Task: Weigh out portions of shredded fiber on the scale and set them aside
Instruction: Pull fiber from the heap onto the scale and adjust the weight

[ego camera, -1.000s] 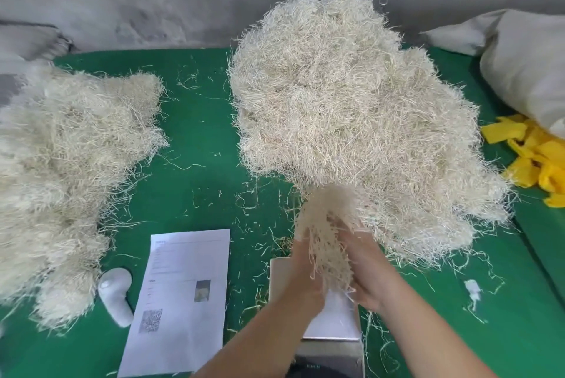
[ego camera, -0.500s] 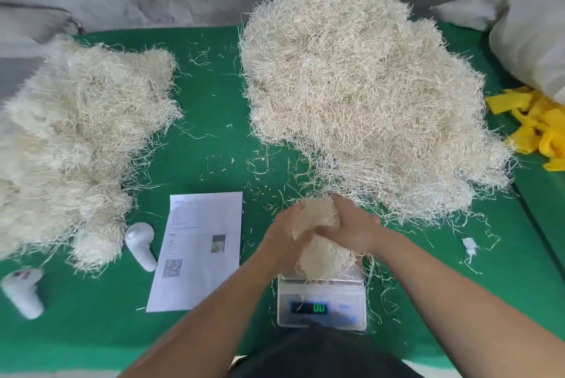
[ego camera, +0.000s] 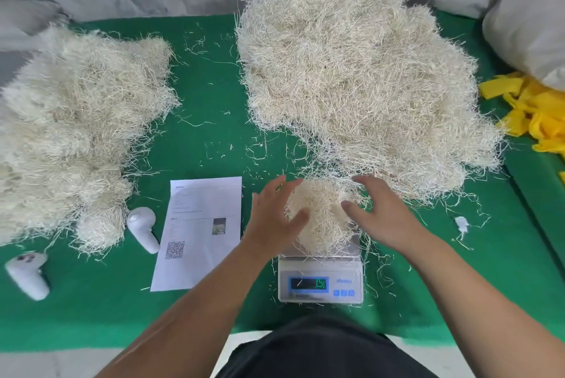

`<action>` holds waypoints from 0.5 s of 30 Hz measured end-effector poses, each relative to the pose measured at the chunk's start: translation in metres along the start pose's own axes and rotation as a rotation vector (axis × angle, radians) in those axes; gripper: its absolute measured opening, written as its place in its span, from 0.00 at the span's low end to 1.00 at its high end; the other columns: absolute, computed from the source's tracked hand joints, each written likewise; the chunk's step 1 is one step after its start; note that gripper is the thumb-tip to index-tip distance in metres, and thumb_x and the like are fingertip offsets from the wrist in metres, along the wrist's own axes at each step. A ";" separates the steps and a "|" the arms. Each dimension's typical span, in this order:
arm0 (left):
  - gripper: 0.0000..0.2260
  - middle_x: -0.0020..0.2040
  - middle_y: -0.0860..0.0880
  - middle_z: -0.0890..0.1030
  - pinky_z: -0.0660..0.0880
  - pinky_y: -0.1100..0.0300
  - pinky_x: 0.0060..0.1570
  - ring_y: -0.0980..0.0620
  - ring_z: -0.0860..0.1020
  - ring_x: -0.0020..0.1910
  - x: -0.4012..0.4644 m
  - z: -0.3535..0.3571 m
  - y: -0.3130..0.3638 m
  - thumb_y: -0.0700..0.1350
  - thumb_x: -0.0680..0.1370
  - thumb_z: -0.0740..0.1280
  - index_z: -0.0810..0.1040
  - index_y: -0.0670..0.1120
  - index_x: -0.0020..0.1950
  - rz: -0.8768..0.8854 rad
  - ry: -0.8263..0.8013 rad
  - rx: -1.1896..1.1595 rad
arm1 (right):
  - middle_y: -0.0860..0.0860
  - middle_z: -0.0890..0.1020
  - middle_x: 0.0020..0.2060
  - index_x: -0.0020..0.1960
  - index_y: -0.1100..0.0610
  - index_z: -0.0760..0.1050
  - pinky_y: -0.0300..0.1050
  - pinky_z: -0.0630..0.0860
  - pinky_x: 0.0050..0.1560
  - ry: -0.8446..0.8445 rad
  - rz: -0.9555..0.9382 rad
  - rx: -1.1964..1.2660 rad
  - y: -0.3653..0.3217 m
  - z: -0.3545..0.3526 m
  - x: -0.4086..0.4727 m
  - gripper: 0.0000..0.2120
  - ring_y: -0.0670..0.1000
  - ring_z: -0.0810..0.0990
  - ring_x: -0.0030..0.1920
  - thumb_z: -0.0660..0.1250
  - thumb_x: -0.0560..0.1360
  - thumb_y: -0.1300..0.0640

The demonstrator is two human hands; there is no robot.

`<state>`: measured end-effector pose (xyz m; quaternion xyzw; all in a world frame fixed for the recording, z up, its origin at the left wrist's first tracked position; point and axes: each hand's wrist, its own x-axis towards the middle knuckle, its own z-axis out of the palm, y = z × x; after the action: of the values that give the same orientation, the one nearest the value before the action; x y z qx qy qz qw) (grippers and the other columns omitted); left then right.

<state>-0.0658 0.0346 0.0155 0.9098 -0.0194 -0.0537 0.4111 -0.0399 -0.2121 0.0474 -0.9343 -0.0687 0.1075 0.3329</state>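
Green table (ego camera: 214, 139) lies bare between scale (ego camera: 320, 281) and sheet (ego camera: 198, 234).

The white digital scale (ego camera: 320, 281) shows lit green digits, roughly "15", on its dark display. The white printed sheet (ego camera: 200, 231) carries a QR code; its text is too small to read.

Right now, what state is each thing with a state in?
scale: switched on, display lit, digits unclear
fiber portion: resting on the scale's platform
left hand: open, beside the portion
right hand: open, beside the portion
paper sheet: lying flat, printed side up
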 end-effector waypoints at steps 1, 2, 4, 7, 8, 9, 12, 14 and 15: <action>0.28 0.81 0.56 0.58 0.44 0.46 0.78 0.54 0.54 0.81 -0.003 0.000 0.002 0.65 0.77 0.61 0.61 0.67 0.77 0.056 -0.001 0.071 | 0.51 0.68 0.76 0.79 0.51 0.64 0.42 0.59 0.72 -0.012 -0.058 -0.021 -0.004 0.005 -0.003 0.33 0.51 0.66 0.75 0.68 0.79 0.41; 0.28 0.82 0.57 0.57 0.40 0.45 0.79 0.54 0.53 0.81 -0.006 -0.001 0.004 0.65 0.78 0.61 0.61 0.67 0.77 0.101 -0.005 0.128 | 0.52 0.67 0.77 0.79 0.51 0.63 0.42 0.57 0.73 -0.020 -0.107 -0.044 -0.007 0.009 -0.005 0.34 0.52 0.65 0.77 0.69 0.79 0.42; 0.28 0.82 0.56 0.55 0.38 0.41 0.80 0.53 0.51 0.82 -0.009 -0.002 0.008 0.66 0.79 0.61 0.60 0.67 0.78 0.161 -0.019 0.208 | 0.53 0.63 0.80 0.81 0.50 0.61 0.46 0.55 0.78 -0.049 -0.145 -0.067 -0.012 0.015 -0.009 0.36 0.53 0.59 0.80 0.70 0.78 0.42; 0.29 0.84 0.55 0.54 0.38 0.39 0.80 0.51 0.49 0.83 -0.012 -0.004 0.012 0.69 0.80 0.59 0.59 0.65 0.80 0.210 -0.033 0.285 | 0.53 0.57 0.82 0.82 0.49 0.57 0.53 0.53 0.81 -0.078 -0.149 -0.080 -0.017 0.019 -0.012 0.39 0.52 0.53 0.82 0.70 0.77 0.41; 0.30 0.84 0.55 0.53 0.38 0.40 0.80 0.50 0.49 0.83 -0.013 -0.004 0.013 0.69 0.80 0.59 0.59 0.65 0.80 0.215 -0.033 0.296 | 0.53 0.56 0.83 0.82 0.49 0.57 0.53 0.53 0.81 -0.077 -0.153 -0.083 -0.018 0.019 -0.012 0.39 0.52 0.52 0.82 0.71 0.77 0.41; 0.30 0.84 0.55 0.53 0.39 0.40 0.80 0.50 0.49 0.83 -0.014 -0.005 0.014 0.70 0.80 0.59 0.59 0.65 0.81 0.215 -0.031 0.300 | 0.53 0.56 0.83 0.83 0.49 0.57 0.53 0.53 0.81 -0.074 -0.157 -0.083 -0.020 0.019 -0.012 0.40 0.52 0.52 0.83 0.71 0.77 0.42; 0.30 0.84 0.54 0.53 0.41 0.39 0.80 0.50 0.49 0.83 -0.016 -0.006 0.014 0.70 0.80 0.59 0.59 0.64 0.81 0.194 -0.039 0.287 | 0.53 0.56 0.83 0.82 0.49 0.56 0.53 0.53 0.81 -0.071 -0.160 -0.088 -0.020 0.019 -0.012 0.40 0.52 0.52 0.83 0.71 0.77 0.42; 0.31 0.84 0.54 0.53 0.42 0.38 0.80 0.50 0.50 0.83 -0.017 -0.008 0.014 0.71 0.79 0.58 0.60 0.64 0.80 0.181 -0.045 0.274 | 0.54 0.56 0.83 0.82 0.49 0.56 0.52 0.52 0.81 -0.071 -0.156 -0.090 -0.021 0.020 -0.012 0.40 0.51 0.51 0.83 0.71 0.77 0.42; 0.31 0.84 0.54 0.53 0.42 0.37 0.80 0.50 0.50 0.83 -0.017 -0.008 0.014 0.71 0.79 0.58 0.60 0.63 0.81 0.179 -0.046 0.275 | 0.54 0.56 0.83 0.82 0.49 0.56 0.52 0.52 0.81 -0.072 -0.154 -0.090 -0.021 0.020 -0.012 0.40 0.52 0.51 0.83 0.71 0.77 0.42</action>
<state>-0.0817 0.0323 0.0327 0.9507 -0.1169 -0.0348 0.2851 -0.0576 -0.1862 0.0472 -0.9359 -0.1569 0.1118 0.2949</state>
